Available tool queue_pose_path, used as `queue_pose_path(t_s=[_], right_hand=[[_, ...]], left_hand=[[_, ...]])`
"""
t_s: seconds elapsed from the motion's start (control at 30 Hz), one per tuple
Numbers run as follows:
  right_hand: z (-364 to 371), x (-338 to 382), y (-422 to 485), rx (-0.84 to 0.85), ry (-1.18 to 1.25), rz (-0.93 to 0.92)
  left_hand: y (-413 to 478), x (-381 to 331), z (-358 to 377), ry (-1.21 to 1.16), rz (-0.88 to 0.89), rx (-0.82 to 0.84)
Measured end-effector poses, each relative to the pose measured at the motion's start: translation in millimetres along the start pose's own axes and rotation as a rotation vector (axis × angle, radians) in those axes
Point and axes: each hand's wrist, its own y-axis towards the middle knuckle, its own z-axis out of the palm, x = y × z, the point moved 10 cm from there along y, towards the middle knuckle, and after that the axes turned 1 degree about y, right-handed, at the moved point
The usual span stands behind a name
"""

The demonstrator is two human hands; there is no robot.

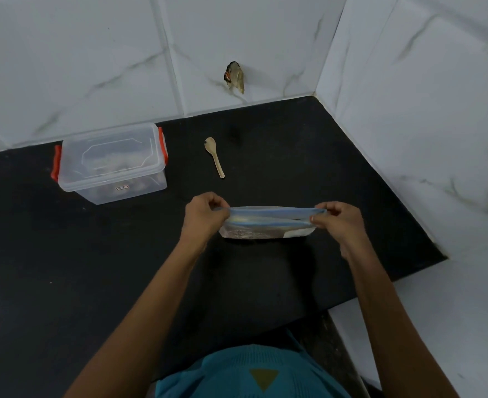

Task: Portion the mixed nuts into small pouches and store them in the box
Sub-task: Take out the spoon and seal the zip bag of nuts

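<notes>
A clear zip pouch (267,224) with a blue seal strip stands on the black counter (93,268), with dark nuts and a printed label showing at its base. My left hand (206,215) pinches the left end of its top edge. My right hand (336,221) pinches the right end, and the strip is stretched flat between them. A clear plastic box (112,163) with red latches and its lid on sits at the back left, with dark contents inside. A small wooden spoon (214,156) lies behind the pouch.
White marble-look tiled walls (409,110) close in the counter at the back and right, forming a corner. A broken hole (234,77) shows in the back wall. The counter's front edge lies near my teal shirt (251,374).
</notes>
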Motion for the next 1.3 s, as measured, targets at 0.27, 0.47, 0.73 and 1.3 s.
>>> queue_pose_path(t_s=[0.27,0.47,0.73,1.3], right_hand=[[-8.0,16.0,-0.3,-0.156,-0.206,-0.173],[-10.1,7.8,7.3,-0.068,-0.252,-0.108],[-7.9,19.0,4.9,-0.041,-0.26,-0.172],[-2.5,25.0,-2.1,0.158,-0.036,-0.024]], left_hand=[[4.8,-3.9,-15.7,0.132,0.12,-0.156],[4.9,13.8,-3.7,-0.107,-0.004,-0.003],[-1.6,-5.5,2.4,0.047,0.119,0.024],[5.1,-10.8,-15.8,-0.068,0.039,-0.048]])
